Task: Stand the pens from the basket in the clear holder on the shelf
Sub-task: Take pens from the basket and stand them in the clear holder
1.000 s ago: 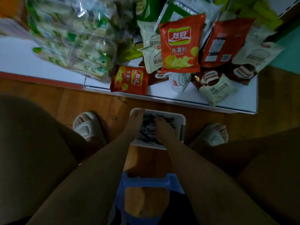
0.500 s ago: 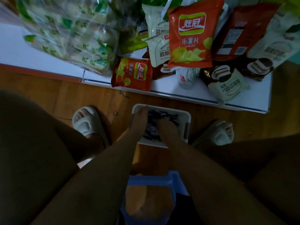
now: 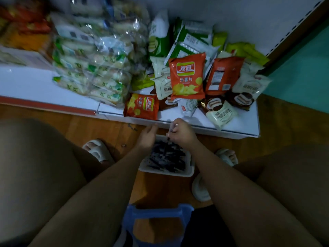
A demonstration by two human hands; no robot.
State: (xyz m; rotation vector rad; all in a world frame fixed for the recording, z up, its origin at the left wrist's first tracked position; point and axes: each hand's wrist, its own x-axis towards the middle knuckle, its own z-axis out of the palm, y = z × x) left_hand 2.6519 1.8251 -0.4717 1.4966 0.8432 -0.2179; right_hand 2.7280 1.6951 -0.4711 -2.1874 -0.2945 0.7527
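Here the white shelf (image 3: 53, 90) fills the upper part of the view, and on it lie many snack bags, among them an orange chips bag (image 3: 187, 77) standing near the middle. On the wooden floor (image 3: 106, 127) just before the shelf stands the white basket (image 3: 165, 172), full of dark pens (image 3: 167, 157). Above the basket's far edge, the right hand (image 3: 181, 133) has its fingers curled around one dark pen (image 3: 167, 142), whose lower end points down into the basket. The left hand (image 3: 147, 136) is beside it, fingers relaxed and holding nothing. The clear holder cannot be made out.
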